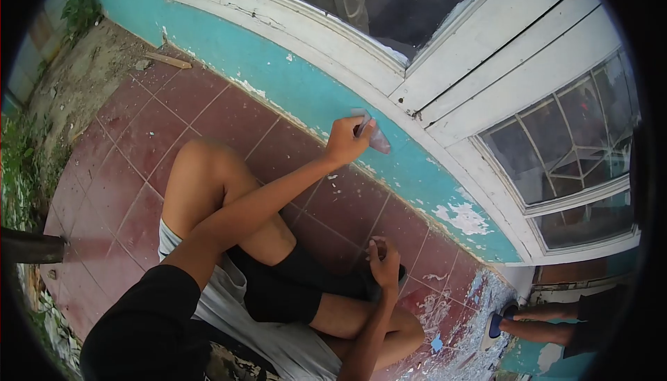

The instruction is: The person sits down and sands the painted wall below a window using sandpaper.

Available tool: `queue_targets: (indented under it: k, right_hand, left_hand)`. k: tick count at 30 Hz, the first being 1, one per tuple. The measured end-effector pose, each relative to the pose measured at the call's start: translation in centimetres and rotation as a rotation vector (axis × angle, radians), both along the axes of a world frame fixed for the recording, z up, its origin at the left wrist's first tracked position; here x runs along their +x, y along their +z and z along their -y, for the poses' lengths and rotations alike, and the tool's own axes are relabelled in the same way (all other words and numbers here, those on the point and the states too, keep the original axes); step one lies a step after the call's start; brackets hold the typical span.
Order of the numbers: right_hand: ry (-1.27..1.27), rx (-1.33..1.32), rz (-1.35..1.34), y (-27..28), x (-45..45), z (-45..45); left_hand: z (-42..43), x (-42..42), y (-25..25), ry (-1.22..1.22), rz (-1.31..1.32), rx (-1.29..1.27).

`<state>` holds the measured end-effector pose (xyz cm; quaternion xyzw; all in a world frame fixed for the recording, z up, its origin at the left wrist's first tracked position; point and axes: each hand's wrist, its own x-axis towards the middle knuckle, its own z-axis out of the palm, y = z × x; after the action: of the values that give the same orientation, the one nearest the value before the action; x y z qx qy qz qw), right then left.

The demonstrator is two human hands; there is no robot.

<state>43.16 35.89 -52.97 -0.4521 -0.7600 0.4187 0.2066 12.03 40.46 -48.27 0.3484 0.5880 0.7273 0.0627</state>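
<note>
My left hand (347, 142) reaches up to the turquoise wall (306, 82) and is closed on a thin, folded, greyish-purple sheet (379, 139). The sheet lies against the painted wall below the white window frame. Whether it is sandpaper, cloth or plastic, I cannot tell. Lower down, near my foot, my right hand (383, 263) is held with its fingers curled together. Anything inside those fingers is too small or hidden to make out. Bare patches of flaked paint (464, 218) show on the wall to the right.
I sit with bent legs (208, 179) on red floor tiles (139, 144). Paint flakes (479, 311) litter the floor at right, near another person's feet (501, 320). White-framed windows (570, 138) stand above the wall. A wood strip (169, 60) lies at the upper left.
</note>
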Motion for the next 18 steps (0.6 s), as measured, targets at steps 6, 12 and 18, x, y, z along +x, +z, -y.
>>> queue_targets:
  k: [6, 12, 18]
  right_hand:
    - [0.058, -0.023, 0.025, 0.7, 0.0, 0.2]
    - [0.032, -0.017, 0.033, 0.8, -0.2, -0.1]
    - [0.055, -0.003, 0.010, 0.3, 0.4, 0.1]
  left_hand:
    - [-0.1, -1.8, 0.4, -0.028, 0.071, 0.001]
    - [-0.8, 0.9, -0.9, 0.032, -0.187, 0.097]
    - [-0.1, -2.4, 0.2, 0.071, 0.064, -0.035]
